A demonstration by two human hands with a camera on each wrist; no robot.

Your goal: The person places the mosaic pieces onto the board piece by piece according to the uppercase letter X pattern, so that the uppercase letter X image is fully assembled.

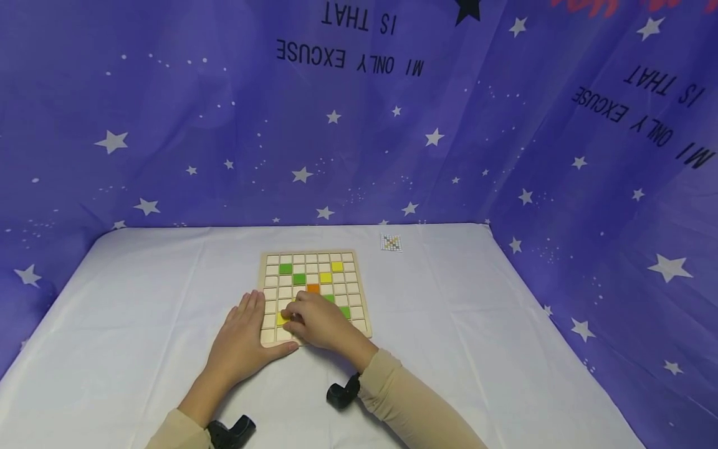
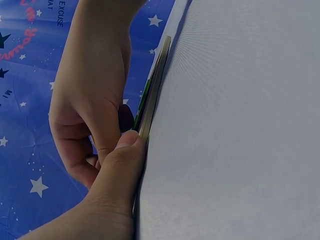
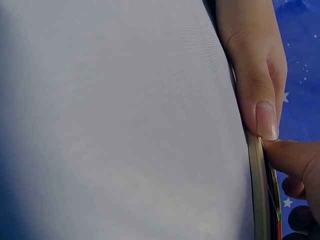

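Note:
A square wooden board (image 1: 364, 305) lies on the white cloth, its grid filled with pale tiles. Green, yellow and orange tiles stand out along its diagonals. My left hand (image 1: 238, 343) lies along the board's left edge with fingers extended, its thumb spread along the near edge. Over the board's lower left part, my right hand (image 1: 322, 321) has bent fingers at a yellow tile (image 1: 282, 318), partly covering it. I cannot tell whether the fingertips pinch that tile. In the right wrist view the left thumb (image 3: 267, 120) meets the right thumb (image 3: 287, 155) at the board's edge.
A small card (image 1: 391, 242) with a coloured grid pattern lies beyond the board's far right corner. White cloth (image 1: 449, 349) covers the table. A purple star-printed curtain (image 1: 252, 125) hangs behind and at the sides. Black wrist devices (image 1: 343, 393) sit under both wrists.

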